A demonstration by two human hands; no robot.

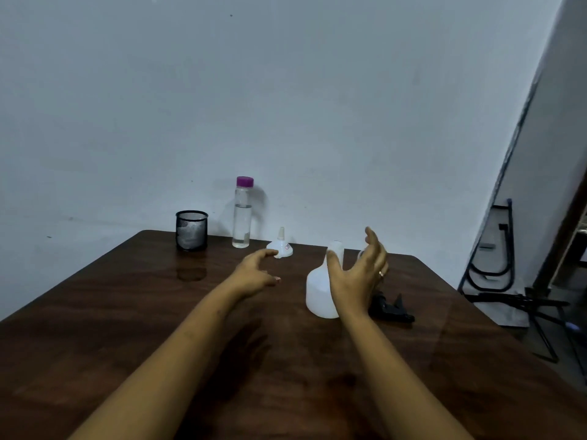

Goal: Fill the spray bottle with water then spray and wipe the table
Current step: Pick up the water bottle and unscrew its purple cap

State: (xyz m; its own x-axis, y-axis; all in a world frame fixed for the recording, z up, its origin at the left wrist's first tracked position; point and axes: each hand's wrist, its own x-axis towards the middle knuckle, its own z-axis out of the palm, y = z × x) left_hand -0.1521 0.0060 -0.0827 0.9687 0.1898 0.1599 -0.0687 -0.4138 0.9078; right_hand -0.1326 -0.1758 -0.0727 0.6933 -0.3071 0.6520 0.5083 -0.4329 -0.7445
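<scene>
Looks like a plain spare room or small office, not a kitchen or lab. Bare pale wall [286, 106], dark wood-grain bench [127, 312] pushed against it, black mesh pen cup [191, 230] at the back, i.e. desk gear. Black metal frames [495, 249] lean folded in the right corner.

A single wide-angle view is given, taken from the person's head and aimed forward and slightly down across the dark wooden counter [127, 312] toward a pale wall [286, 90]. Both forearms are seen entering from the bottom edge, with the left hand [254, 274] and right hand [359, 274] held near the middle of the frame. The counter's far edge is met by the wall, and a strip of floor with a black metal frame [495, 249] is caught at the right, bent by the lens
</scene>
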